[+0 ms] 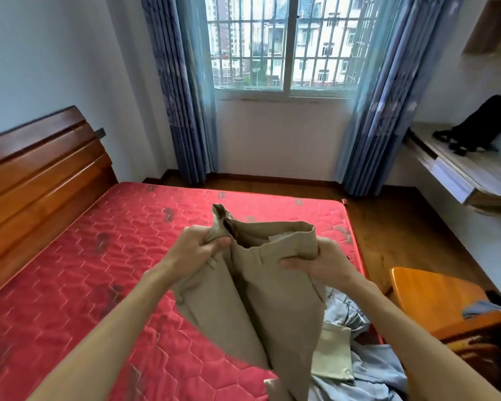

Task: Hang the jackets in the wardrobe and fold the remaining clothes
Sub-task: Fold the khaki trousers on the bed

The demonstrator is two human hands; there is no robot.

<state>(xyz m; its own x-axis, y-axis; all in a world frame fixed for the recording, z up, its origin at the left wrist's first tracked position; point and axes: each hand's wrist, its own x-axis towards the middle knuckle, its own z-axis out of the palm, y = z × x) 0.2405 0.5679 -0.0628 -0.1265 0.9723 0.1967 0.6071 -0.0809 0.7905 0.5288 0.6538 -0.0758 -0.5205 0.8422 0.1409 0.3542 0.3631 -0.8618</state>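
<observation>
We are gripping the khaki trousers [258, 287] at the waistband with both hands. Our left hand [198, 247] is bunching one side of the band in a closed grip, fingers curled round the cloth, and our right hand [310, 261] is clasping the other side, fingers wrapped under the band. The waistband is gaping open between the two grips, and the legs are hanging down from it, lifted above the near part of the red mattress [99, 270]. We are judging this to be the start of a fold, since trousers are not jackets. To do it well, we are thinking the left grip needs sliding out to the side seam, so the band is being pulled flat rather than crumpled. Then a shake from both grips should get the legs falling straight, one lying over the other, before we are lowering the trousers onto the bare middle of the mattress and smoothing them. At the near right corner of the mattress a light blue garment [359, 371] and a pale green piece [333, 360] are lying in a heap, so we are planning to set the fold down clear of them. Just off the right edge of the mattress an orange wooden seat [434, 296] is standing.
</observation>
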